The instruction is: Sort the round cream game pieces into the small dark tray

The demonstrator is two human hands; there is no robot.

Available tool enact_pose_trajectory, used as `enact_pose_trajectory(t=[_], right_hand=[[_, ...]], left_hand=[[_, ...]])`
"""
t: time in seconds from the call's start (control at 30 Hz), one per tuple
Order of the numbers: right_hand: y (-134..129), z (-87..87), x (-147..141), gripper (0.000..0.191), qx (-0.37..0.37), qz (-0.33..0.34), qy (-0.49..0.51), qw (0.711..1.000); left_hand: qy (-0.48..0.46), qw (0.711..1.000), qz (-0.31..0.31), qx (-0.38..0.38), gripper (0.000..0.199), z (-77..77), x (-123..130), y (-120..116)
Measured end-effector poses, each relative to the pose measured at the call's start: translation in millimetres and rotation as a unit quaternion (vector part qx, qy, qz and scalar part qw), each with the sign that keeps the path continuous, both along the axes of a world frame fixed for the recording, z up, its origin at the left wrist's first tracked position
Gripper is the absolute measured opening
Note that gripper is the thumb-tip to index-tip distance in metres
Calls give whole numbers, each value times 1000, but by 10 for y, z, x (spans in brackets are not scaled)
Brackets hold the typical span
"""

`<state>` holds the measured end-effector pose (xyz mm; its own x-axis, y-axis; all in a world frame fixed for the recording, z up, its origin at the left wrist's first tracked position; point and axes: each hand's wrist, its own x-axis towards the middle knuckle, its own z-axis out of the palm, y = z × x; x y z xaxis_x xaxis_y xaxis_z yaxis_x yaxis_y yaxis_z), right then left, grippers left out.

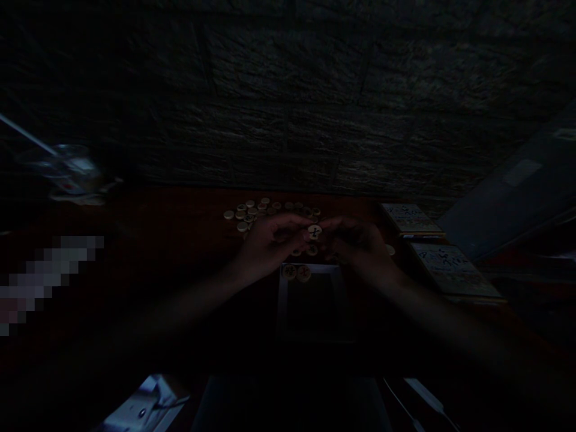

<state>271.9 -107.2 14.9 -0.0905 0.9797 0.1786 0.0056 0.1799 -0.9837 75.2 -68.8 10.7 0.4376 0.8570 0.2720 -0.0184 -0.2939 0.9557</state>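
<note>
A round Chinese chess piece (314, 232) with a dark character stands tilted up between my two hands. My left hand (273, 239) pinches it from the left with thumb and fingertips. From the other side my right hand (362, 245) has curled fingers, its index fingertip at the piece's right edge; darkness hides its lower fingers. Below the hands is a shallow rectangular box (282, 306), with two chess pieces (296, 273) side by side in its far left corner. Behind my left hand many loose pieces (251, 210) are spread on the reddish table (180, 222).
Two flat printed boxes (454, 270) lie to the right, with a single piece (389, 249) near them. A clear plastic container (74, 171) stands far left. A stone-block wall (288, 108) closes off the back. White cables (423, 396) show at the lower right. Lighting is very dim.
</note>
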Motion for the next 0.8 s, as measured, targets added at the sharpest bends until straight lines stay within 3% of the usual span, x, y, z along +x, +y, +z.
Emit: enact_pose_trajectory(t=[0.8], right_hand=[[3, -12, 1, 18, 11, -8, -18, 1000]], left_hand=[[7, 1000, 16, 14, 14, 1, 4, 10]])
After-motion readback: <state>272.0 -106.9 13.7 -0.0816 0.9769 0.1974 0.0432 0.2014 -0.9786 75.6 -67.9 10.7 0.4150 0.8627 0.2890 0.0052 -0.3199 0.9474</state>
